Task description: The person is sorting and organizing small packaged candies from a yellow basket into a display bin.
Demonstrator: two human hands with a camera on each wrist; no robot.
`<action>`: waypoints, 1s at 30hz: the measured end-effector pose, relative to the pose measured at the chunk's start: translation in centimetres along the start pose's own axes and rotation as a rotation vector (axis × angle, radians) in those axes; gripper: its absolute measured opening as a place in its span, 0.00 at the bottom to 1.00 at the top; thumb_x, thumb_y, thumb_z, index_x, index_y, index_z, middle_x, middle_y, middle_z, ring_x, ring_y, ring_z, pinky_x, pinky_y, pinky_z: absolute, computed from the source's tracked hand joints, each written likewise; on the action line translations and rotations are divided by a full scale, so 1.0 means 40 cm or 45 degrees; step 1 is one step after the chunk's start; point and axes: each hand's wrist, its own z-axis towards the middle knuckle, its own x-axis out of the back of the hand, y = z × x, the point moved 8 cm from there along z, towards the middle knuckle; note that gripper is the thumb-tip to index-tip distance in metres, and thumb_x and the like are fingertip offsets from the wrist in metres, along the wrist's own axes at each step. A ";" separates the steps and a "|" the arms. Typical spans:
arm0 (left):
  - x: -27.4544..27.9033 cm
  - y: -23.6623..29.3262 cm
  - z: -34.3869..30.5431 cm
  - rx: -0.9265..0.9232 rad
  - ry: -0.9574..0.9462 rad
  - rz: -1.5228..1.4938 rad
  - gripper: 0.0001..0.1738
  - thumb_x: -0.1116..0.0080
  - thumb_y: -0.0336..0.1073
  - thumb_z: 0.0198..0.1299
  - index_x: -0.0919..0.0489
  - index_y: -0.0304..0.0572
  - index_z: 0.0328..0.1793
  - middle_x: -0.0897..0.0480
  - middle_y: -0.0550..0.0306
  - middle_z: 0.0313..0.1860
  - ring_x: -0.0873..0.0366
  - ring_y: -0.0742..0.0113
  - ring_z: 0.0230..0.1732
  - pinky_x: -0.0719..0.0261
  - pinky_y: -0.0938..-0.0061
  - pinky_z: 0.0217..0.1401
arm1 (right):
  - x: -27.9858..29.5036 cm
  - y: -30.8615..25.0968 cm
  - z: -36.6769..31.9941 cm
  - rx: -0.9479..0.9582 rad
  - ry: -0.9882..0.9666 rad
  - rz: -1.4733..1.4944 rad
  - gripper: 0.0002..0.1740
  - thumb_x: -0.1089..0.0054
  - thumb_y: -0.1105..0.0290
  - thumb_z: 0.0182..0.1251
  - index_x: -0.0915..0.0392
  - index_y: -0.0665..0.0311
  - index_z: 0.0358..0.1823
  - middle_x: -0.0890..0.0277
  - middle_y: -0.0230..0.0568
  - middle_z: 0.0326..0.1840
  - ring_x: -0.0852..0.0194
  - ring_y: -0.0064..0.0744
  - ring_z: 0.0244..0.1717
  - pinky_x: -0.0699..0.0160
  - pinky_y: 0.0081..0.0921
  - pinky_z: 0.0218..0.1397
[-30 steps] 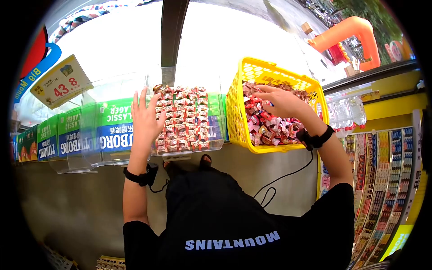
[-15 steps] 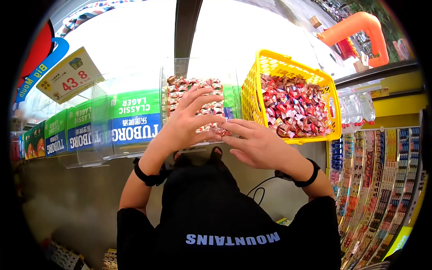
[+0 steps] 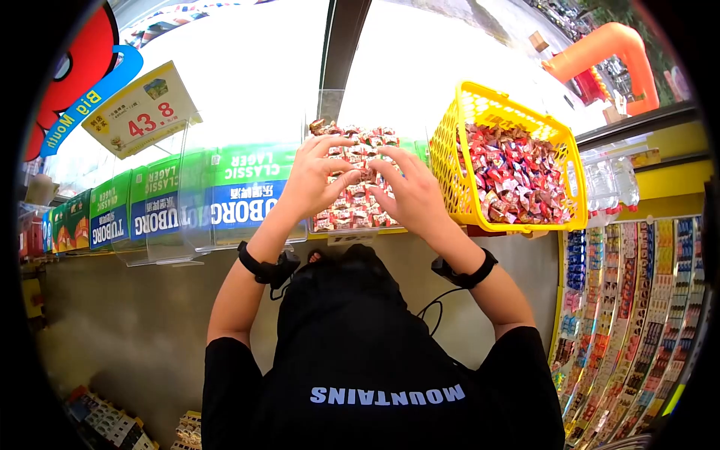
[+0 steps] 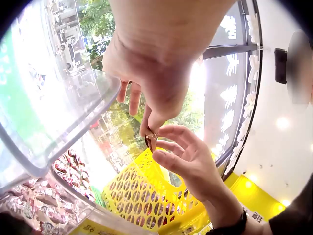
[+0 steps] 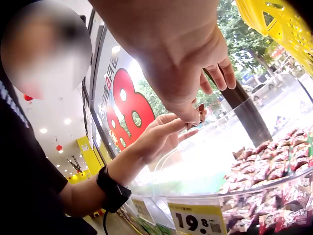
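In the head view my left hand (image 3: 319,176) and right hand (image 3: 415,187) face each other above a clear bin of wrapped candies (image 3: 352,217) set in rows. Between their fingertips is one small wrapped candy (image 4: 152,142), brown and reddish in the left wrist view. My left thumb and index finger pinch it from one side. My right thumb and index finger close on it from the other, and the candy (image 5: 200,113) shows at the right thumb tip in the right wrist view. The other fingers of both hands stay loosely spread.
A yellow basket (image 3: 459,176) full of loose wrapped candies stands right of the bin. Tuborg beer cartons (image 3: 247,202) behind clear bins line the left. A price sign (image 3: 142,112) rises there, and a 19.8 tag (image 5: 197,218) fronts the bin. Snack shelves (image 3: 622,292) stand far right.
My right hand has left the basket and come over the bin beside the left hand, and the two have since risen a little over the rows. The head view has shifted left.
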 end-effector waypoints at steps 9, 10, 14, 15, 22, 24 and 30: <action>-0.015 -0.072 0.043 0.029 0.040 0.248 0.09 0.28 0.42 0.68 0.06 0.46 0.41 0.17 0.51 0.70 0.31 0.42 0.80 0.40 0.43 0.85 | -0.119 0.072 0.068 -0.023 0.094 -0.060 0.14 0.25 0.67 0.58 0.14 0.55 0.46 0.21 0.47 0.68 0.23 0.53 0.69 0.24 0.54 0.70; -0.020 -0.077 0.050 0.027 0.070 0.313 0.09 0.28 0.42 0.68 0.06 0.46 0.41 0.17 0.52 0.70 0.31 0.42 0.81 0.42 0.42 0.85 | -0.124 0.085 0.083 -0.019 0.105 -0.115 0.13 0.26 0.67 0.58 0.14 0.55 0.45 0.22 0.48 0.69 0.25 0.53 0.71 0.27 0.57 0.72; -0.031 -0.117 0.049 0.128 0.101 0.501 0.13 0.27 0.45 0.67 0.09 0.54 0.54 0.26 0.47 0.78 0.40 0.34 0.85 0.48 0.31 0.86 | -0.183 0.155 0.130 -0.079 0.082 -0.387 0.05 0.29 0.67 0.58 0.11 0.54 0.36 0.28 0.52 0.78 0.38 0.58 0.83 0.51 0.79 0.83; -0.041 -0.127 0.045 0.152 0.049 0.530 0.18 0.26 0.47 0.65 0.12 0.58 0.60 0.30 0.44 0.81 0.44 0.31 0.86 0.50 0.28 0.85 | -0.195 0.173 0.140 -0.081 0.038 -0.506 0.03 0.30 0.66 0.59 0.11 0.53 0.34 0.30 0.52 0.80 0.41 0.59 0.85 0.57 0.82 0.84; -0.056 -0.138 0.040 0.149 0.018 0.640 0.21 0.27 0.44 0.64 0.14 0.57 0.63 0.31 0.43 0.81 0.44 0.32 0.86 0.47 0.28 0.84 | -0.274 0.301 0.181 -0.249 -0.247 -0.875 0.04 0.32 0.65 0.61 0.10 0.50 0.33 0.39 0.50 0.89 0.52 0.60 0.91 0.70 0.88 0.85; -0.059 -0.138 0.040 0.131 0.019 0.646 0.21 0.27 0.44 0.63 0.14 0.57 0.63 0.30 0.43 0.80 0.43 0.33 0.86 0.46 0.28 0.84 | -0.291 0.324 0.184 -0.274 -0.262 -0.868 0.05 0.34 0.66 0.62 0.09 0.50 0.34 0.40 0.51 0.89 0.52 0.61 0.91 0.70 0.88 0.85; -0.056 -0.140 0.038 0.176 0.017 0.617 0.23 0.28 0.42 0.62 0.15 0.57 0.64 0.30 0.43 0.80 0.42 0.33 0.85 0.45 0.29 0.84 | -0.296 0.345 0.176 -0.365 -0.255 -0.796 0.10 0.32 0.67 0.61 0.07 0.49 0.42 0.39 0.53 0.88 0.50 0.63 0.90 0.68 0.87 0.84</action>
